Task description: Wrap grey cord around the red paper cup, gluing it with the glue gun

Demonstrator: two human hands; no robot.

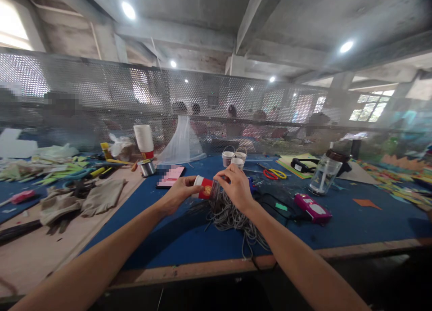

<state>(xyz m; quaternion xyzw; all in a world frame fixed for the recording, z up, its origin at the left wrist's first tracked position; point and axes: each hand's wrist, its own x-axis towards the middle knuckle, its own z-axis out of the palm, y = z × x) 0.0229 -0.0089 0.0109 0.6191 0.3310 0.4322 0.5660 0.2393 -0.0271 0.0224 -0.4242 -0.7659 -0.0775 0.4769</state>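
Observation:
My left hand (178,192) grips a small red and white paper cup (204,188) lying on its side above the blue mat (162,239). My right hand (235,185) pinches the cup's open end from the right, fingers closed on its rim. Directly under both hands lies a tangled heap of grey cord (232,216). Both forearms reach in from the bottom edge.
Behind the hands stand three small wire-handled cups (233,157), a stack of white cups (144,139), a tape roll (147,167), a phone (170,176), orange scissors (274,173), a clear jar (324,172) and a pink box (312,207). Gloves (81,200) lie left. A mesh screen (101,90) separates seated people.

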